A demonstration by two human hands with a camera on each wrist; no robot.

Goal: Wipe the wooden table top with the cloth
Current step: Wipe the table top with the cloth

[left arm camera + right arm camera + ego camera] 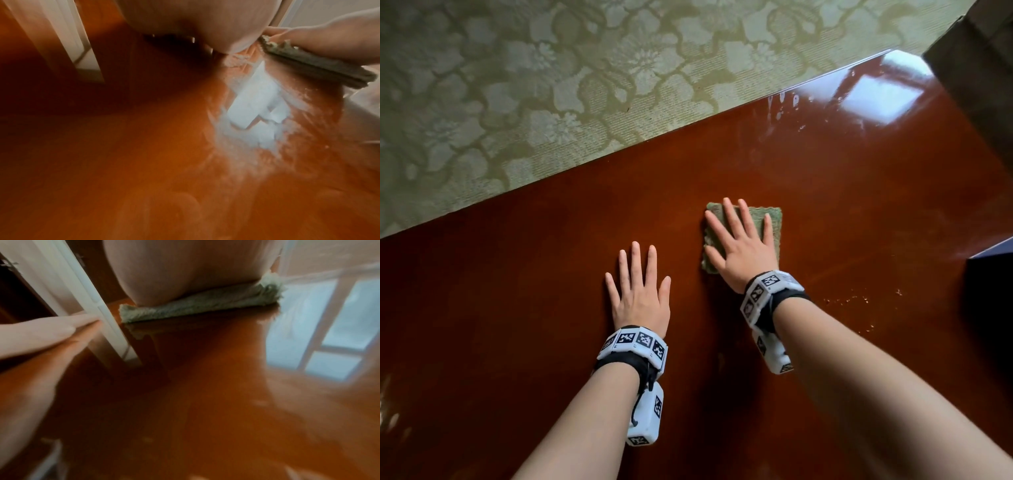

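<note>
A person's right hand (743, 248) presses flat, fingers spread, on a soft, light folded green cloth (770, 219) mid-tabletop (825, 192) toward the far edge, best driven by palm pressure, while the left hand (638, 296) rests open beside it.

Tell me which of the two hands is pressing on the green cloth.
The right hand: it lies flat with spread fingers on the folded green cloth. The left hand rests flat on the bare wooden table top, beside the cloth.
</note>
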